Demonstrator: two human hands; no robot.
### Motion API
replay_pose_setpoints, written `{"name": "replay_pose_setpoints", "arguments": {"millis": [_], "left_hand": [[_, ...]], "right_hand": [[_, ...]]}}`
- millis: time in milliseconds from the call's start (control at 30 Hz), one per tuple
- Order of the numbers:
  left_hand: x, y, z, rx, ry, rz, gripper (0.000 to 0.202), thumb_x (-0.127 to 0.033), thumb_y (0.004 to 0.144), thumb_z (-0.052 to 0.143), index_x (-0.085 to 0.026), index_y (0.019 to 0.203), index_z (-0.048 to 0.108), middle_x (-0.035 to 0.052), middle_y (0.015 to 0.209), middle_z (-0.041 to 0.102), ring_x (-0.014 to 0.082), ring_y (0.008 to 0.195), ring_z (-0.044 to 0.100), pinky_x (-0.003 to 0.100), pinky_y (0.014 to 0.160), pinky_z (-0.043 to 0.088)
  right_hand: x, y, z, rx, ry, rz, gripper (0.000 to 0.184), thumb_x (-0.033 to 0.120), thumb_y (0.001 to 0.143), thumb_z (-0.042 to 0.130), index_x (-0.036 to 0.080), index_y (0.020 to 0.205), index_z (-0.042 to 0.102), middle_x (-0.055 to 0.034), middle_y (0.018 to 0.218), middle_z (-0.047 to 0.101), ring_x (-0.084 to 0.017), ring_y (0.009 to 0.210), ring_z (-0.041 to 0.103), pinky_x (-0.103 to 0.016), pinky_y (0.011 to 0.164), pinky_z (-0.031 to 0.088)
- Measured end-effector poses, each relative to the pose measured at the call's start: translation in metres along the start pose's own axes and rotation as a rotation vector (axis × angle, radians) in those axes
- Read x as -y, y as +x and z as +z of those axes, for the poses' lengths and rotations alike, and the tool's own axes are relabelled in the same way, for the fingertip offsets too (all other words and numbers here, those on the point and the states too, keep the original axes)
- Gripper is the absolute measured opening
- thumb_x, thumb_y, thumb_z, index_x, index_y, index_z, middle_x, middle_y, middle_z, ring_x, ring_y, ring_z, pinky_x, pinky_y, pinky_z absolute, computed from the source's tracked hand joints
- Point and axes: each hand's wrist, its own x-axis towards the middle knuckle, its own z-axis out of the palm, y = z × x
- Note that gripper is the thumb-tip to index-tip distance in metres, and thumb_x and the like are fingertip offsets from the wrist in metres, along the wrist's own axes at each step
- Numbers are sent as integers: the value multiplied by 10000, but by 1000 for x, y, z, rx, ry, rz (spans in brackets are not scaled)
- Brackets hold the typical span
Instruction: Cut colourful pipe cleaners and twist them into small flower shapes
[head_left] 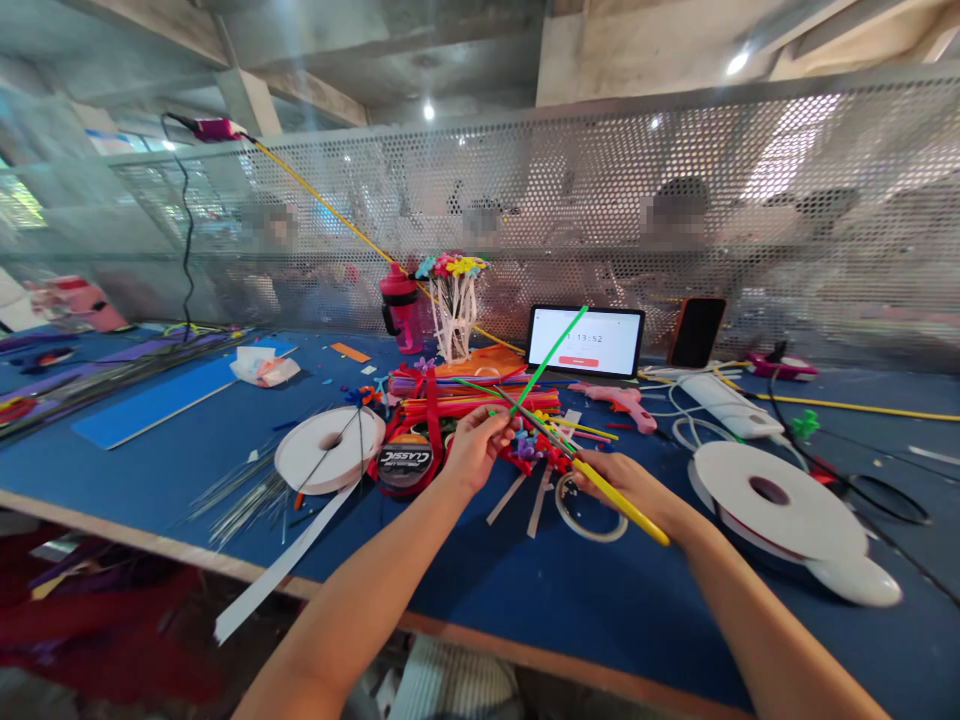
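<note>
My left hand (480, 440) pinches a bright green strip (551, 362), perhaps a pipe cleaner, which slants up to the right in front of the tablet. My right hand (619, 485) grips yellow-handled scissors (626, 505), their long metal blades pointing up and left at the green strip near my left fingertips. Whether the blades touch it I cannot tell. Below and behind my hands lie small red and purple pieces (529, 448) and a bundle of red and orange sticks (420, 408). A roll of clear tape (591, 512) lies just under my right hand.
White ribbon spools (304, 455) (795, 505) lie left and right. A lit tablet (544, 330), a phone (697, 335), a pink glue gun (619, 402), a bottle (400, 310) and colourful flowers (454, 268) stand or lie behind. Thin wires (251, 500) are scattered left. Cables run right.
</note>
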Motion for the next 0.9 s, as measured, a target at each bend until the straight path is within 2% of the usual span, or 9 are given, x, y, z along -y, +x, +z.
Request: {"name": "replay_pose_setpoints", "arguments": {"millis": [367,700,900], "left_hand": [[-2,0,0,8,70,23,130,-179,610,720,-114,664,621,-5,577,579,29,479,463,155,444,292],[-7,0,1,4,63,-23,162,-179,561,737,-135,654,612,-2,575,569,45,491,460,168,434,269],[-7,0,1,-27,67,-29,187,-171,544,739,-121,674,614,1,572,572,57,522,508,158,437,287]], "right_hand": [[2,-7,0,6,-1,-53,421,542,876,343,190,976,550,-78,854,629,-203,749,579,-296,679,417],[-1,-5,4,30,92,-155,505,575,893,245,174,913,551,-64,796,601,-159,658,523,-279,622,409],[-4,-2,7,-3,92,-143,400,506,894,338,167,840,543,-54,747,601,-147,638,535,-254,603,388]]}}
